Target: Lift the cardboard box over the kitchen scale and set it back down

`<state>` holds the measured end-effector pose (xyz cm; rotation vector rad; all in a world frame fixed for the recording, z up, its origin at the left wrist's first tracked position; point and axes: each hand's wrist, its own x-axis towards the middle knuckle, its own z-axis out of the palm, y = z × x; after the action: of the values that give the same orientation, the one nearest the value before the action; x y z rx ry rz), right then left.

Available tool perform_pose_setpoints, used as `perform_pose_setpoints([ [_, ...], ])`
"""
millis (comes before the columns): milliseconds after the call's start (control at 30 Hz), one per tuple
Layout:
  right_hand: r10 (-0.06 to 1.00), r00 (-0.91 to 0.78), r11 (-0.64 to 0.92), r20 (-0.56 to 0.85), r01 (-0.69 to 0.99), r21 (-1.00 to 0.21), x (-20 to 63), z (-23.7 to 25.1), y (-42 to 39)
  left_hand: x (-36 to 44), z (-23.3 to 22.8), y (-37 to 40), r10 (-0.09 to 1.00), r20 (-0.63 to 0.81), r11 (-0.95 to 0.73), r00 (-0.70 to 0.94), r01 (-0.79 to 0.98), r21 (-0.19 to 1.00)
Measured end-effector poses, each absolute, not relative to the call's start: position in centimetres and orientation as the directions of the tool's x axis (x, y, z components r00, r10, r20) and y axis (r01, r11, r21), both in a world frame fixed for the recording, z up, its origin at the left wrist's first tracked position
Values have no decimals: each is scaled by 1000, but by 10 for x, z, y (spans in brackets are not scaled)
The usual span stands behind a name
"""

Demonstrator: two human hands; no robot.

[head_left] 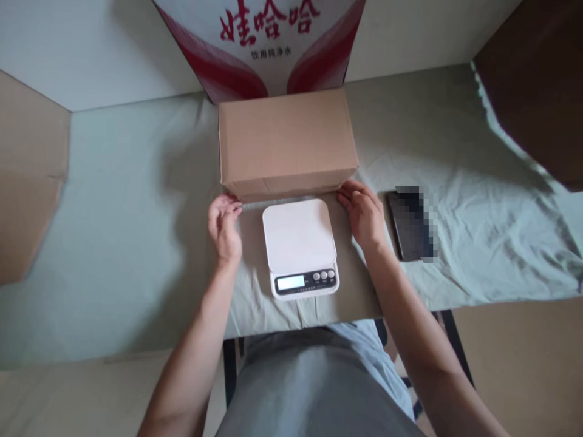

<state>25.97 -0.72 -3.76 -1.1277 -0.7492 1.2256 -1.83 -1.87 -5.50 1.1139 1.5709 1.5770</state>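
The cardboard box (286, 139) sits closed on the counter (136, 212), directly behind the white kitchen scale (300, 246). Both hands are at its near bottom corners: the left hand (224, 224) with fingers curled together against the left corner, the right hand (363, 212) with fingers loosely spread at the right corner, neither clamped around it. It looks like the gripping step; lifting calls for a firm hold under both corners. A phone (410, 224) lies right of the scale.
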Motion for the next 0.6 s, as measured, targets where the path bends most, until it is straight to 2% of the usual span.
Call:
perform_pose_setpoints([
  [167,995,73,-50,-72,-268,-962,252,-16,23,-22,-26,17,964,-15,11,-265,-17,1000],
  [233,994,71,-65,-82,-208,-976,247,-7,27,-16,-9,22,975,-63,53,-215,-50,997],
  [400,996,86,26,12,-164,-986,245,24,-3,-1,29,-11,973,25,-43,-228,-71,997],
  [600,992,119,-19,-39,-161,-987,250,55,-65,6,44,-77,976,-2,-16,-217,-83,996],
])
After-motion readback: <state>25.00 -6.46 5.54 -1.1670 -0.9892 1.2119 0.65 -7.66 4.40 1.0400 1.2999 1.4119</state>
